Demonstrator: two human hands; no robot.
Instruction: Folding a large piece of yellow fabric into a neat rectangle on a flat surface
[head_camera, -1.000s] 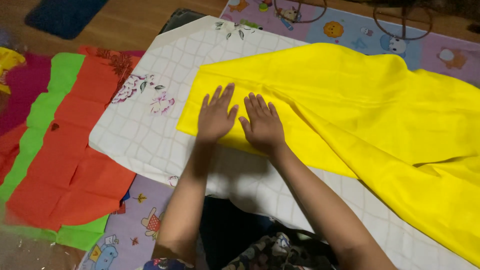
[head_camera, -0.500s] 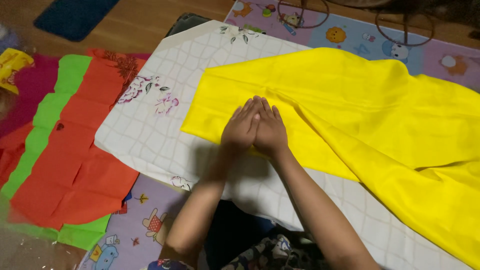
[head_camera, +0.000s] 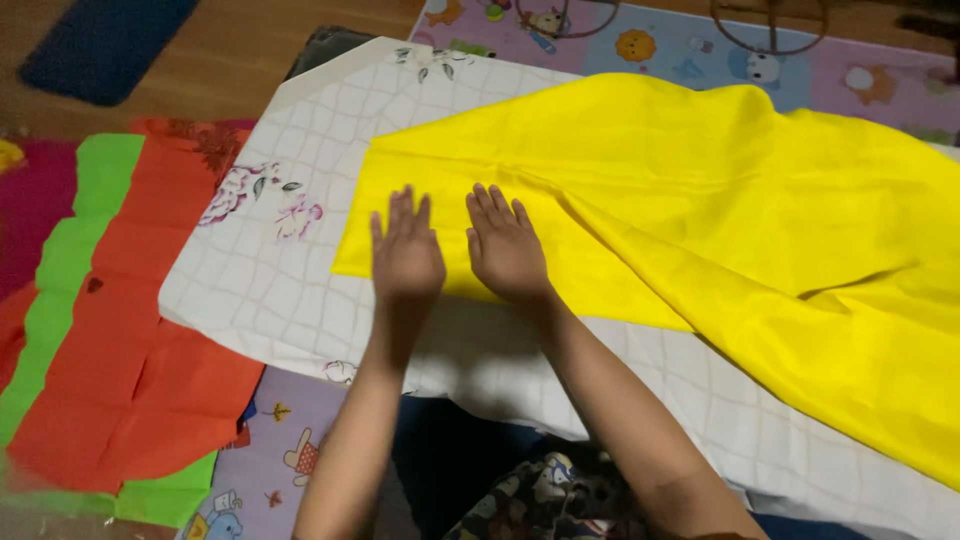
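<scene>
Two hands are lying flat, fingers spread, gripping nothing: left hand (head_camera: 406, 258) and right hand (head_camera: 506, 250) are pressing side by side on the near-left corner of the yellow cloth (head_camera: 700, 200). Beneath it, a white checked sheet (head_camera: 260, 280) is covering the floor, with orange fabric (head_camera: 110, 350) lying to its left.

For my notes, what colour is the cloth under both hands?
Plain bright yellow cloth, clearest in the head view.

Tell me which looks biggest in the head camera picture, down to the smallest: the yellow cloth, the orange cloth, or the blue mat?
1. Yellow cloth, biggest.
2. Orange cloth.
3. Blue mat, smallest, though it lies farther away and the picture's edge cuts it off, so that's unsure.
</scene>
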